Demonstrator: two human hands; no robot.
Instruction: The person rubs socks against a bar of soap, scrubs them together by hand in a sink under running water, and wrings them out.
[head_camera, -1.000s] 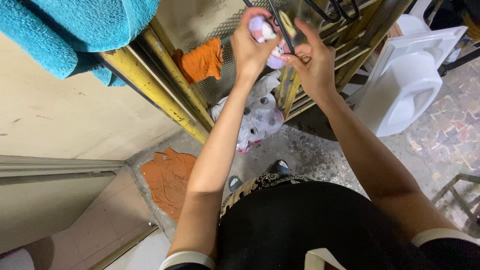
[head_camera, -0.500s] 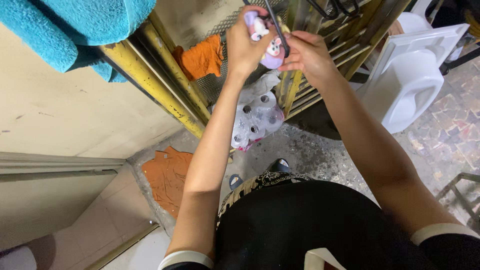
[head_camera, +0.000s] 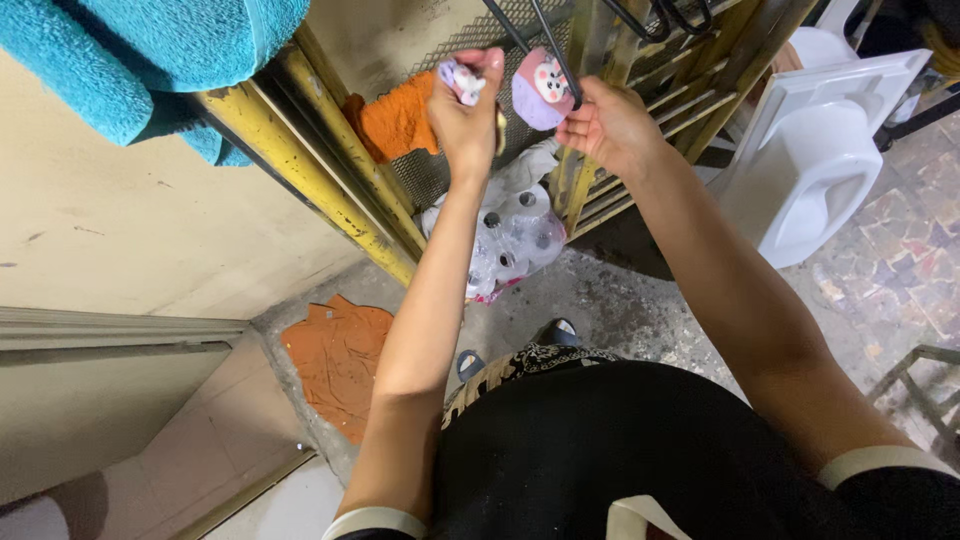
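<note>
My left hand is raised and pinches a small purple and white cloth piece with a cartoon face. My right hand holds a second purple cloth piece, also with a cartoon face, against a black wire hanger that comes down from above. The two pieces are apart, roughly a hand's width from each other. Both hands are in front of a yellow metal frame with wire mesh.
A teal towel hangs at the top left. One orange cloth hangs on the mesh and another lies on the floor. A clear plastic bag of bottles sits below my hands. A white ceramic pan leans at the right.
The two purple pieces were held together at the hanger. My left hand has drawn one piece away to the left, while my right hand stays with the other at the hanger.
</note>
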